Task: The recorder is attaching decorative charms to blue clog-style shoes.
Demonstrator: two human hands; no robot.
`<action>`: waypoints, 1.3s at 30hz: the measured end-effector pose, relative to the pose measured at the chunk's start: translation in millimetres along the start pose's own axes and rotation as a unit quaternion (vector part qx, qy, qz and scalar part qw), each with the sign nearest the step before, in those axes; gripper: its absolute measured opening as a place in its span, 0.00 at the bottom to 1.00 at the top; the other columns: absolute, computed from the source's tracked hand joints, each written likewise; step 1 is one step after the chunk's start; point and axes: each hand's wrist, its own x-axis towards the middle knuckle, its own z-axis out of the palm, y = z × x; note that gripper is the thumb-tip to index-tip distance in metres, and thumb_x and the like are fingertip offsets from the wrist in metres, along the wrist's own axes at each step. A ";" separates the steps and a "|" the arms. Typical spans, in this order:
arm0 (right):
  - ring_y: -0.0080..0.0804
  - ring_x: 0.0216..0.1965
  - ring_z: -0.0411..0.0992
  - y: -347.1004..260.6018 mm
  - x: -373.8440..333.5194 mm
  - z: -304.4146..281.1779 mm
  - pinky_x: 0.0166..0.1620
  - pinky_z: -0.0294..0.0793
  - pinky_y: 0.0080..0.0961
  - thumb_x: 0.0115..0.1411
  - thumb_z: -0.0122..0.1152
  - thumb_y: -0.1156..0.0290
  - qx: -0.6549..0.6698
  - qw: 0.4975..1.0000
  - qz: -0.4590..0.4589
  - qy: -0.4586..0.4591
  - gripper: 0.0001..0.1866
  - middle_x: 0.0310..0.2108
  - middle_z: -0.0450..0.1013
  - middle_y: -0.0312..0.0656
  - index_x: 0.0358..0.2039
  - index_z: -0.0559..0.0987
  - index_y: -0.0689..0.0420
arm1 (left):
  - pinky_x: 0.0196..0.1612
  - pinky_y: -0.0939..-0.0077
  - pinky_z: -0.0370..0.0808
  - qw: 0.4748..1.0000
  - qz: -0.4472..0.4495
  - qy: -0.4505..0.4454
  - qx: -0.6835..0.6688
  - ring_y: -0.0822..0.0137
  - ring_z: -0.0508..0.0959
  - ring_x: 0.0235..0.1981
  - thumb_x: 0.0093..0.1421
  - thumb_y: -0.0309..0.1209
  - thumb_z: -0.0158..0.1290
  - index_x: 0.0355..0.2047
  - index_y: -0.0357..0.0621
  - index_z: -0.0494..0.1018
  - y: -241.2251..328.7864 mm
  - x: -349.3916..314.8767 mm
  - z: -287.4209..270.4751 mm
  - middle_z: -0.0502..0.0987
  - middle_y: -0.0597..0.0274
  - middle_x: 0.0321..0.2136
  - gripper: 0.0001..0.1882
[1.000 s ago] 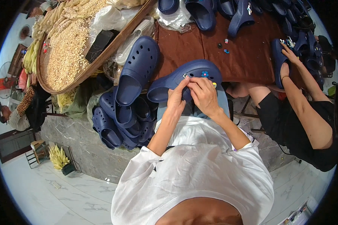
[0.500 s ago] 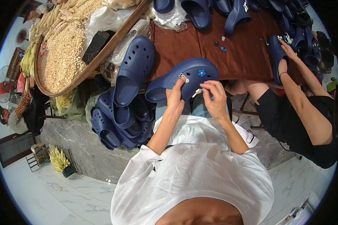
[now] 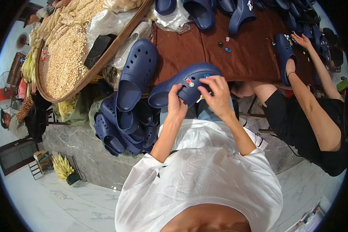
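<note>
A navy foam clog [image 3: 178, 82] lies tilted in front of me, over my lap at the table's edge. My left hand [image 3: 176, 106] grips its near side, thumb on top. On its upper sit a red-and-white charm [image 3: 188, 81] and a blue flower charm [image 3: 206, 76], the latter partly behind my fingers. My right hand [image 3: 218, 96] is bent over the upper near the flower, thumb and fingers apart, with nothing visible between them. Below that thumb, a small white-and-yellow charm [image 3: 200, 99] shows at the clog's near side. Another navy clog [image 3: 138, 63] stands just left.
Several navy clogs [image 3: 111, 137] are piled at lower left. A wide woven tray [image 3: 50, 96] holds pale kernels. Loose charms [image 3: 227, 50] dot the brown cloth [image 3: 251, 50], with more clogs [image 3: 199, 13] along its far side. At right, a co-worker's hand [image 3: 302, 40] hovers beside a clog [image 3: 284, 52].
My right hand has moved up and left over the clog's upper, partly covering the flower charm. My left thumb has shifted left off the red-and-white charm. The co-worker's hand has lifted from their clog.
</note>
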 end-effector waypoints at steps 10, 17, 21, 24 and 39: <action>0.41 0.36 0.71 16.6 13.6 2.9 0.39 0.70 0.33 0.57 0.60 0.75 0.066 0.996 0.033 0.048 0.04 0.32 0.72 0.42 0.34 0.80 0.57 | 0.49 0.64 0.77 0.999 0.050 0.011 0.003 0.61 0.79 0.41 0.59 0.21 0.45 0.43 0.32 0.67 3.0 -7.0 -9.4 0.75 0.52 0.39 0.11; 0.47 0.45 0.68 150.5 56.8 2.0 0.49 0.67 0.39 0.58 0.59 0.69 -0.079 0.990 0.072 0.087 0.13 0.42 0.70 0.45 0.44 0.77 0.54 | 0.42 0.72 0.76 0.997 0.046 0.044 0.043 0.67 0.77 0.36 0.57 0.22 0.50 0.41 0.39 0.68 -2.7 3.5 -28.7 0.76 0.59 0.38 0.11; 0.47 0.43 0.69 175.4 67.6 13.2 0.46 0.68 0.40 0.56 0.63 0.66 -0.151 0.983 0.084 0.069 0.14 0.40 0.69 0.45 0.42 0.78 0.53 | 0.46 0.71 0.72 0.995 0.075 0.005 0.063 0.69 0.75 0.40 0.58 0.24 0.49 0.42 0.41 0.69 -4.1 -14.3 -11.4 0.75 0.61 0.40 0.10; 0.46 0.40 0.69 184.1 71.9 14.2 0.43 0.69 0.40 0.56 0.63 0.66 -0.167 0.980 0.087 0.058 0.11 0.37 0.68 0.45 0.39 0.77 0.52 | 0.50 0.65 0.72 0.994 0.083 -0.006 0.072 0.66 0.75 0.44 0.59 0.23 0.47 0.42 0.41 0.68 -2.7 -21.4 -6.7 0.74 0.60 0.43 0.10; 0.35 0.35 0.72 -4.4 43.7 0.0 0.42 0.70 0.28 0.59 0.58 0.72 0.197 0.963 0.035 -0.180 0.05 0.31 0.75 0.40 0.33 0.79 0.59 | 0.36 0.84 0.71 0.983 0.118 -0.015 0.143 0.77 0.75 0.34 0.61 0.24 0.51 0.45 0.37 0.72 -7.0 -27.5 0.3 0.77 0.64 0.37 0.12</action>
